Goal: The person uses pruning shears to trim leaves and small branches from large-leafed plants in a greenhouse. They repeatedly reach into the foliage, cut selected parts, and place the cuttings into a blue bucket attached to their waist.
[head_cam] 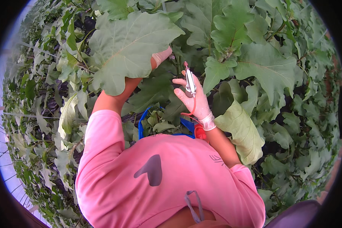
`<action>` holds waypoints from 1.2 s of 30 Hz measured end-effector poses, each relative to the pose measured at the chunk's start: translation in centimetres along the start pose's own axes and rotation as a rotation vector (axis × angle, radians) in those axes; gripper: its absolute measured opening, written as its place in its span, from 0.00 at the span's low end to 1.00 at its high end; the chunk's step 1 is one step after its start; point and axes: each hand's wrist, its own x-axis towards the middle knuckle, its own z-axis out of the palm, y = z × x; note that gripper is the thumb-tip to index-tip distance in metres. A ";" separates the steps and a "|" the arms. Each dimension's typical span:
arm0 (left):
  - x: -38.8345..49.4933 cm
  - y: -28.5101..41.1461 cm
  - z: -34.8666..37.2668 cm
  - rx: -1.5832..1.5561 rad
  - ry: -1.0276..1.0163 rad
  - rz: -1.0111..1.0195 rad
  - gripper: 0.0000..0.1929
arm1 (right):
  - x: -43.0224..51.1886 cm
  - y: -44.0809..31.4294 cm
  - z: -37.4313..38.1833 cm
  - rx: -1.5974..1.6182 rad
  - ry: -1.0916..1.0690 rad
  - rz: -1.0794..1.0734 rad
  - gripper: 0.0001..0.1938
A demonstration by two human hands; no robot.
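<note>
My left hand [163,56], in a pale thin glove, reaches up behind a broad lobed leaf [131,45] that covers most of the wrist. Its fingertips are close to a small purple flower [171,57] on an eggplant stem; whether they pinch anything is hidden. In my gloved right hand [199,99] lies a small metal hand sprayer [190,81], its reddish nozzle pointing away from me. A thin red hose [193,107] runs from its rear end down past the wrist. The thumb and one finger of that hand stretch left towards the stems.
A blue container [141,125] holding picked leaves [159,125] sits against my front, with a red vessel [200,132] at its right. Dense eggplant foliage surrounds me. A large pale leaf [242,132] hangs by my right forearm. Thin support strings [31,115] cross the left side.
</note>
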 end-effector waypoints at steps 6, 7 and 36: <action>3.9 -2.3 1.3 0.217 0.223 0.066 0.09 | 1.9 5.6 -1.0 -0.100 0.074 0.003 0.34; 4.4 -2.6 1.9 0.219 0.267 0.076 0.09 | 2.2 6.1 -1.0 -0.063 0.103 -0.017 0.34; -13.4 6.3 -2.3 1.072 0.189 0.384 0.18 | 19.5 11.3 0.8 0.539 -0.243 0.298 0.24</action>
